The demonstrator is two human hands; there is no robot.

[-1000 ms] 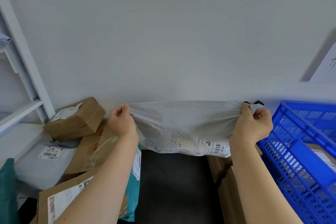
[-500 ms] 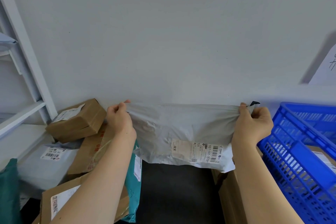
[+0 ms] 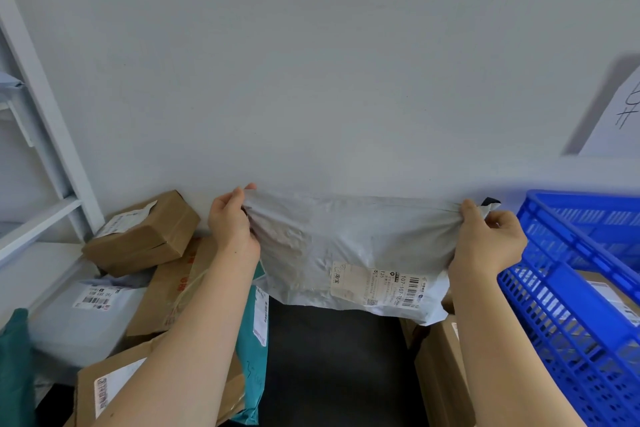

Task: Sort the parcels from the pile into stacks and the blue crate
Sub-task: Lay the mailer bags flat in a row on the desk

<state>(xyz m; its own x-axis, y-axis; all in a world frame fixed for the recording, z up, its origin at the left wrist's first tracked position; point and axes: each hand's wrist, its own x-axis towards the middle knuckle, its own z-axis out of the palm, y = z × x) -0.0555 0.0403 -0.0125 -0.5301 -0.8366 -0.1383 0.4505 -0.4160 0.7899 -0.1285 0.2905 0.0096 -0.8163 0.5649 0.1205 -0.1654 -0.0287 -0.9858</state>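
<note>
While you stretch the grey mailer bag (image 3: 346,253) taut between both hands, just left of the blue crate (image 3: 561,291) and about level with its rim, the sort looks no better than partway done. Your right hand (image 3: 485,239) grips the bag's corner nearest the crate, fingers curled into bunched plastic and nearly touching the rim. Your left hand (image 3: 232,222) pinches the corner farthest from the crate in the same way. The shipping label (image 3: 381,284) faces you, low on the half nearer the crate, so this reads as the check that decides where the parcel goes; it has not yet been placed anywhere.

Done so far, as far as can be seen: at least one labelled parcel (image 3: 613,298) shows through the crate's lattice wall, and brown cartons (image 3: 440,367) stand just beside the crate's left wall, below the bag. They may be the start of a stack, though the bag and your arm hide much of them.

Left to do: the pile well to the left of the crate. A small brown box (image 3: 142,232) sits on top of it, against the wall (image 3: 311,62). Under that box lie a flat carton (image 3: 173,288) and a pale grey bag (image 3: 86,315). A teal mailer (image 3: 254,340) stands on the pile's crate-facing edge. A labelled box (image 3: 114,388) lies nearest you. More appears to remain than has been sorted.
</note>
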